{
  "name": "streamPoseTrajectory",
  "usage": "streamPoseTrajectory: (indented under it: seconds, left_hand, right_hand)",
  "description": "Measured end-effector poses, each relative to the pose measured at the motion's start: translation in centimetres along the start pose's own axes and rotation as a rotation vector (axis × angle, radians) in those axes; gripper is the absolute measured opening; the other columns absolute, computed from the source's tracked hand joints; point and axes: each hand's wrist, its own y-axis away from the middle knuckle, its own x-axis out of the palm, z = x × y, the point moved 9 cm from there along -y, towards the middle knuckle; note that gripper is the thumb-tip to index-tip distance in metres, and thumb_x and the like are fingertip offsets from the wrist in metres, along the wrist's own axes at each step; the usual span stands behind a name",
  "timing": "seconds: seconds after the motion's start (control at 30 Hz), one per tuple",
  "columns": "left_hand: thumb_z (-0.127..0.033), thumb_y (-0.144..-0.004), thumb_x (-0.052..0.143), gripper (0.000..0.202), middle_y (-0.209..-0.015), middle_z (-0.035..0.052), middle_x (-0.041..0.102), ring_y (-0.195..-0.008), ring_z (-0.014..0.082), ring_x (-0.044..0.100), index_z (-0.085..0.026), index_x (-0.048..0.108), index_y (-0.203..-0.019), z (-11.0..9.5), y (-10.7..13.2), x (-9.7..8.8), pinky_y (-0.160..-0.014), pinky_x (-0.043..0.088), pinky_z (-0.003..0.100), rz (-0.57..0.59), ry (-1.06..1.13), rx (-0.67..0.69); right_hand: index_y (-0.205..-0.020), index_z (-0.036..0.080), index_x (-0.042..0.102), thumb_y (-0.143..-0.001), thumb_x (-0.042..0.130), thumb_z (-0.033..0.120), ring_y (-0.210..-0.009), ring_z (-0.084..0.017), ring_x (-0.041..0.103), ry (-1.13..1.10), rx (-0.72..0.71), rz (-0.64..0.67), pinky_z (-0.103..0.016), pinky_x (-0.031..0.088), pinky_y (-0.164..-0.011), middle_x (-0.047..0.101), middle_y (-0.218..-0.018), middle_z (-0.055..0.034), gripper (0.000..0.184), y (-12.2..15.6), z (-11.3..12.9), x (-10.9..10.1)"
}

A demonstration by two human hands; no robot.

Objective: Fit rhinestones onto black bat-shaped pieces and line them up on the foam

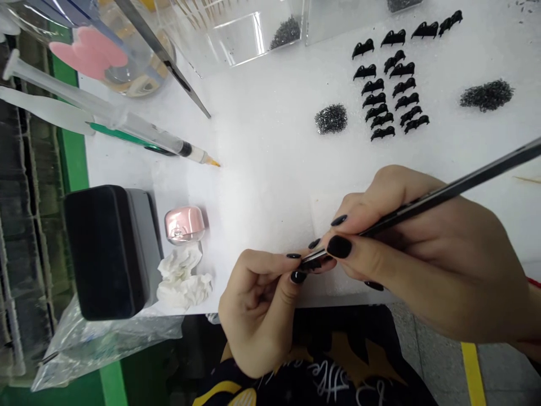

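Observation:
My right hand is closed around slim dark tweezers, which slant down to the left. Their tip meets a small black part, pinched between the thumb and forefinger of my left hand. Fingertips of both hands hide most of that part, so its shape is unclear. The two hands nearly touch above the front edge of the white table. Beyond them, small curved black plastic pieces lie in two uneven columns. A pile of tiny dark metallic bits sits left of these columns.
Another dark pile lies at right. Clear plastic trays stand at the back. On the left are a syringe, metal tweezers, a black box, a pink-topped case and crumpled tissue.

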Motion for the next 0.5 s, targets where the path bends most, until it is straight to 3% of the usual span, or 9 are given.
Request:
streamPoseTrajectory:
  seconds: [0.13,0.3,0.5]
  left_hand:
    - [-0.004,-0.101,0.069,0.021,-0.099,-0.0002,0.087,-0.085,0.0133,0.084,-0.022,0.077,-0.107,0.0,0.2,0.0,-0.085,0.065,0.013,-0.003,-0.001,0.010]
    - [-0.007,-0.105,0.064,0.020,-0.108,0.0059,0.086,-0.086,0.0229,0.085,-0.023,0.074,-0.111,0.3,0.3,0.2,-0.076,0.073,0.027,0.040,0.042,-0.039]
    - [-0.008,-0.104,0.064,0.017,-0.105,0.0074,0.086,-0.093,0.0236,0.085,-0.023,0.073,-0.108,0.9,0.0,0.5,-0.087,0.071,0.034,0.061,0.202,-0.115]
  right_hand:
    - [-0.089,0.022,0.062,-0.092,0.069,0.011,-0.048,-0.004,0.055,-0.162,0.077,0.012,-0.015,0.044,-0.039,0.066,-0.068,0.0059,0.013,-0.3,-0.6,0.3]
    - [-0.089,0.021,0.063,-0.090,0.073,0.009,-0.053,-0.004,0.065,-0.380,0.110,-0.015,-0.014,0.056,-0.050,0.070,-0.068,0.0072,0.016,-0.4,-0.8,0.3]
    - [-0.094,0.023,0.068,-0.092,0.074,0.008,-0.067,-0.009,0.067,-0.193,-0.052,-0.186,-0.020,0.058,-0.056,0.071,-0.083,0.0024,0.016,0.1,0.2,-1.9]
